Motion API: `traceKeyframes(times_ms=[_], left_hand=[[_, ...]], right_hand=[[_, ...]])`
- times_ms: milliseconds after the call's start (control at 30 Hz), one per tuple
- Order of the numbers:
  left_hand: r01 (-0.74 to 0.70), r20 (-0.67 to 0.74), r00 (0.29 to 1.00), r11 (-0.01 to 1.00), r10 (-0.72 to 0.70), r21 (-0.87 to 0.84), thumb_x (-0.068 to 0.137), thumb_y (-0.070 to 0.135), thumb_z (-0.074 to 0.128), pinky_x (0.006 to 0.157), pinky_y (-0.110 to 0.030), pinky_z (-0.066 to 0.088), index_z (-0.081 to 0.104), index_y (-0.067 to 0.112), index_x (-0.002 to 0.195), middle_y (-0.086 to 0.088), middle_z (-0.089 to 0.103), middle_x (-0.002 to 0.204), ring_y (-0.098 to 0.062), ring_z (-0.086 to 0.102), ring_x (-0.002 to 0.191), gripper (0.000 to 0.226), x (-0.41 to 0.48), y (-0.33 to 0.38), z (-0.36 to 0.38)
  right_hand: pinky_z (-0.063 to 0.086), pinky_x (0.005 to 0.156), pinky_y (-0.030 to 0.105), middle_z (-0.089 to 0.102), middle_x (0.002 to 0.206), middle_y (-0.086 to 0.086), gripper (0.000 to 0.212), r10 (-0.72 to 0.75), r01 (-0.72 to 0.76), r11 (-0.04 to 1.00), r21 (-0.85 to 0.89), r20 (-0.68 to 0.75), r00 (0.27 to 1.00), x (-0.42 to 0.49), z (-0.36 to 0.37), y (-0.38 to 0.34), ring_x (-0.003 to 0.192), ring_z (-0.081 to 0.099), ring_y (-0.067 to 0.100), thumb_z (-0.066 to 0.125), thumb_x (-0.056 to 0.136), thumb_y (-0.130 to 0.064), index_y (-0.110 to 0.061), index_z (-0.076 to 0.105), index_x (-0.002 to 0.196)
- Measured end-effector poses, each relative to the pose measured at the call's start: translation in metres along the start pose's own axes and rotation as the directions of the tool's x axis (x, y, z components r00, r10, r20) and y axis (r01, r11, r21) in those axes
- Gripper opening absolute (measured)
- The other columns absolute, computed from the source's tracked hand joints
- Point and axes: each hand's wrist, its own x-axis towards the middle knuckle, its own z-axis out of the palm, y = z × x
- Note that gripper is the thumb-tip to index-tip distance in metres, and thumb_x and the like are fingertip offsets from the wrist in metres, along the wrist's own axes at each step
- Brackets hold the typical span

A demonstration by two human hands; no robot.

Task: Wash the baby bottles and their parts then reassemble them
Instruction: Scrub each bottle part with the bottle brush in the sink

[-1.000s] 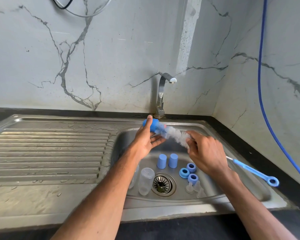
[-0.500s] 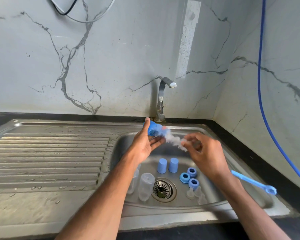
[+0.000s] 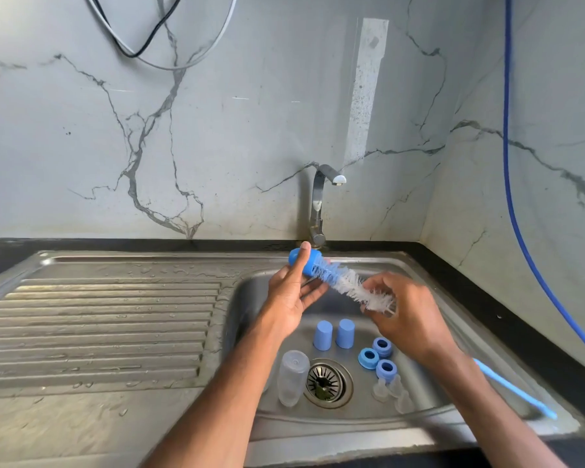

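Clearly we're early: left grip (image 3: 289, 300) pinches blue cap (image 3: 299, 260), right grip (image 3: 411, 320) holds brush (image 3: 355, 289) into it, bottle (image 3: 293, 378) and rings (image 3: 368, 358) wait unassembled.

Left grip (image 3: 289, 297) pinching, thumb up, right grip (image 3: 411, 320) curled closed, both forward

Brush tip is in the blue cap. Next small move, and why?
Probably push the white bristle brush deeper into the blue plastic cap and twist: the left hand grips the cap, the right hand holds the brush, and most bristles sit outside.
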Motion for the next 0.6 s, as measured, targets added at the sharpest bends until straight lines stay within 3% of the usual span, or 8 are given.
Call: traceKeyframes(times_ms=[67,100,200,267,333,433,500,600], left_hand=[[0.005,0.047,0.999,1.000,-0.005,0.012,0.089,0.048,0.075,0.082,-0.034,0.062,0.066,0.013,0.124,-0.013,0.076,0.117,-0.024,0.075,0.105,0.050,-0.001,0.002,0.000],[0.004,0.080,0.997,1.000,-0.006,0.020,0.090,0.047,0.074,0.086,-0.035,0.061,0.064,0.014,0.128,-0.013,0.074,0.122,-0.026,0.073,0.111,0.051,-0.002,0.003,0.000],[-0.004,0.191,0.982,0.999,-0.006,0.049,0.097,0.039,0.066,0.091,-0.035,0.059,0.062,0.018,0.132,-0.009,0.071,0.131,-0.026,0.066,0.124,0.041,-0.003,0.006,-0.003],[0.011,0.242,0.970,0.998,-0.026,0.067,0.100,0.035,0.063,0.089,-0.037,0.060,0.062,0.017,0.132,-0.008,0.072,0.129,-0.025,0.067,0.121,0.037,-0.004,0.007,-0.004],[-0.001,0.213,0.977,0.995,-0.021,0.101,0.098,0.035,0.067,0.088,-0.038,0.061,0.063,0.014,0.129,-0.010,0.073,0.126,-0.028,0.069,0.119,0.037,-0.004,0.005,-0.004],[0.020,0.077,0.997,0.993,-0.029,0.120,0.090,0.035,0.078,0.089,-0.040,0.062,0.067,0.008,0.123,-0.016,0.074,0.120,-0.030,0.073,0.110,0.044,-0.001,-0.002,-0.004],[0.040,0.008,0.999,0.995,-0.041,0.093,0.087,0.035,0.081,0.086,-0.040,0.063,0.068,0.006,0.116,-0.017,0.077,0.111,-0.028,0.076,0.102,0.043,0.000,-0.003,-0.005],[0.069,0.002,0.998,0.996,-0.070,0.060,0.088,0.036,0.080,0.081,-0.037,0.065,0.067,0.005,0.113,-0.017,0.078,0.105,-0.025,0.077,0.094,0.042,0.000,0.000,-0.005]], right_hand=[[0.055,0.065,0.038,0.070,0.084,-0.015,0.009,0.017,-0.017,1.000,-0.009,-0.007,1.000,0.001,0.000,0.002,0.073,0.064,0.012,0.078,0.091,-0.030,-0.030,0.070,0.097],[0.054,0.062,0.040,0.070,0.075,-0.012,0.009,0.016,-0.017,1.000,0.017,0.025,1.000,0.000,-0.001,0.003,0.066,0.063,0.015,0.072,0.096,-0.032,-0.026,0.070,0.090],[0.052,0.050,0.038,0.072,0.062,0.008,0.041,0.074,-0.154,0.912,0.381,0.217,0.973,-0.002,-0.010,-0.001,0.053,0.068,0.031,0.052,0.109,-0.032,-0.005,0.065,0.081],[0.044,0.046,0.030,0.071,0.060,0.014,0.049,0.120,-0.246,0.853,0.460,0.284,0.951,-0.002,-0.013,-0.001,0.051,0.066,0.039,0.044,0.111,-0.036,-0.002,0.061,0.080],[0.044,0.048,0.024,0.074,0.068,0.002,0.047,0.116,-0.196,0.906,0.375,0.225,0.967,-0.002,-0.008,0.002,0.057,0.069,0.032,0.048,0.105,-0.051,-0.011,0.065,0.087],[0.050,0.070,0.022,0.066,0.099,-0.021,0.048,0.052,-0.060,0.992,0.112,0.077,0.996,-0.003,-0.005,0.000,0.086,0.066,0.001,0.077,0.080,-0.067,-0.037,0.061,0.114],[0.050,0.076,0.029,0.058,0.110,-0.022,0.061,-0.036,0.039,0.999,-0.036,0.074,0.997,-0.002,-0.001,0.000,0.097,0.060,0.004,0.089,0.072,-0.055,-0.037,0.058,0.122],[0.051,0.074,0.035,0.069,0.110,-0.011,0.039,-0.056,0.060,0.990,-0.124,0.039,0.998,0.000,0.000,-0.005,0.095,0.066,0.018,0.080,0.086,-0.044,-0.032,0.066,0.121]])
